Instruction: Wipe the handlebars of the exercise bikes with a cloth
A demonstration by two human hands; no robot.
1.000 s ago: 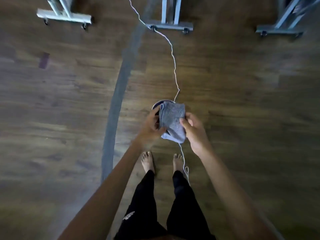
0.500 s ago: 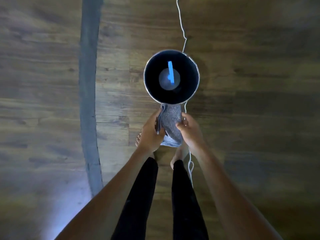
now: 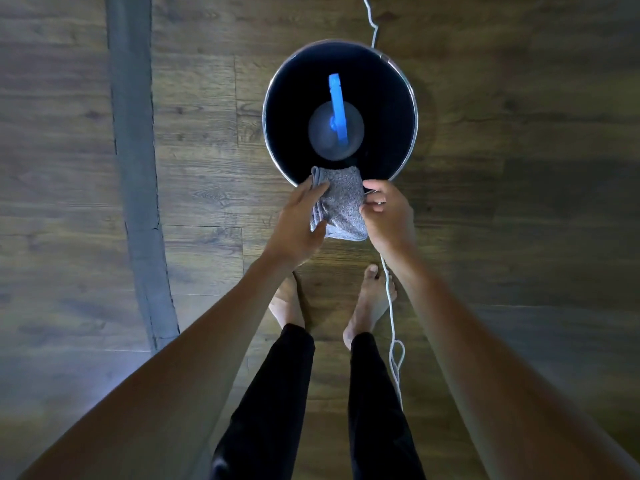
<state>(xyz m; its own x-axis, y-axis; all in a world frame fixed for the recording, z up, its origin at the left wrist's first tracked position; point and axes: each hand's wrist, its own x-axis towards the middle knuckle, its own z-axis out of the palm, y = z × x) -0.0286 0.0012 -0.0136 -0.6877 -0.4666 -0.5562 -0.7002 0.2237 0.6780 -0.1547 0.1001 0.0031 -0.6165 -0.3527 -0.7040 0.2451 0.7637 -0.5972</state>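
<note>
A folded grey cloth (image 3: 341, 204) hangs between my two hands, just over the near rim of a dark round bucket (image 3: 277, 133). My left hand (image 3: 298, 221) holds the cloth's left edge, thumb on top and fingers underneath. My right hand (image 3: 386, 213) pinches its right edge with curled fingers. Inside the bucket lies a blue-handled item (image 3: 337, 105) on a pale round base. No exercise bike or handlebar is in view.
A white cord (image 3: 391, 306) runs from behind the bucket, past my right foot, along the wooden floor. A grey strip (image 3: 135, 168) crosses the floor on the left. My bare feet (image 3: 367, 299) stand just behind the bucket.
My view has tilted down and closer to the bucket; the bike bases at the top are gone. Both hands keep hold of the cloth, now lower and at the bucket's near rim.
</note>
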